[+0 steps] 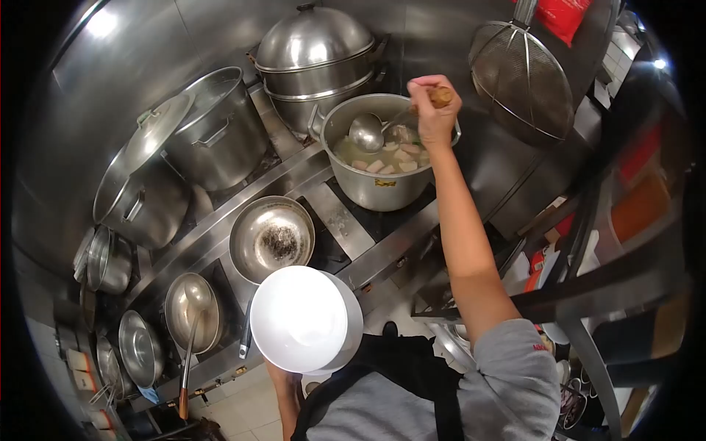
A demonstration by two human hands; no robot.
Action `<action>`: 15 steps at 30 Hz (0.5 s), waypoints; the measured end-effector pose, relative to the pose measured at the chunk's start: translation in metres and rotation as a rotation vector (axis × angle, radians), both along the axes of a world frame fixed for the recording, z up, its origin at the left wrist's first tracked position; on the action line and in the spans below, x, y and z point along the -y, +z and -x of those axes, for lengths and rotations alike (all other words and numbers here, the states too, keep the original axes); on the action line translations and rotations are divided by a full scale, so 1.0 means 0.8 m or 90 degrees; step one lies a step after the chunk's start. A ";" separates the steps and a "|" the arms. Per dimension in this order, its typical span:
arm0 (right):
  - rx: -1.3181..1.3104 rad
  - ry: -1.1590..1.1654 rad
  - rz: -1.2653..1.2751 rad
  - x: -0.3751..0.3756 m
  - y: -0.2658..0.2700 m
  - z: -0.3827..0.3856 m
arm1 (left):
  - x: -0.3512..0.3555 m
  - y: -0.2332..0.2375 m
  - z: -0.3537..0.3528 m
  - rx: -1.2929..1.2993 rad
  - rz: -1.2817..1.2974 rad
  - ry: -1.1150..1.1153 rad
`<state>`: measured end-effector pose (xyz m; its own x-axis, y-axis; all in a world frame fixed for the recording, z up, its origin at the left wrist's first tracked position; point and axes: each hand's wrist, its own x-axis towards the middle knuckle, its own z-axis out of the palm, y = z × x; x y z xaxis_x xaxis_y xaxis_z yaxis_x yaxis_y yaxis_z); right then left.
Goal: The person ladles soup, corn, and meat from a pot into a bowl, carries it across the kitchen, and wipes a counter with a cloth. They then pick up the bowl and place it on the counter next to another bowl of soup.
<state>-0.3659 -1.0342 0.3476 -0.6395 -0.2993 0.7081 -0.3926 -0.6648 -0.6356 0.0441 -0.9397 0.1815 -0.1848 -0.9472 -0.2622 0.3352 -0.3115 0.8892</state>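
Observation:
My right hand (435, 110) is closed round the wooden handle of a metal ladle (366, 133). The ladle's cup is held inside a large aluminium pot (379, 192), just over pale broth with chunks (390, 163) that look like meat or root vegetable. In front of my apron, a white bowl (300, 320) is held up, with nothing visible inside it; a second white rim or outer wall shows at its right. My left hand (290, 373) supports it from below, its fingers hidden under the bowl.
A wok (272, 239) sits beside the pot, and another pan (193, 312) holds a long-handled ladle. Behind stand a lidded steamer (316, 44) and tall stockpots (220, 140). A wire strainer (522, 81) hangs at the right, above crowded shelves (573, 257).

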 end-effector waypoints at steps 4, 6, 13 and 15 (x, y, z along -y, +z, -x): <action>-0.168 0.119 -0.087 0.015 0.012 -0.026 | 0.014 0.001 0.019 -0.016 -0.030 0.039; -0.251 0.199 -0.145 0.024 0.014 -0.015 | 0.020 0.000 0.025 -0.028 -0.044 0.059; -0.402 0.396 -0.324 0.044 0.003 -0.006 | 0.060 -0.009 0.030 -0.067 -0.089 0.064; -0.340 0.383 -0.304 0.055 0.014 0.002 | 0.067 -0.009 0.033 -0.062 -0.101 0.052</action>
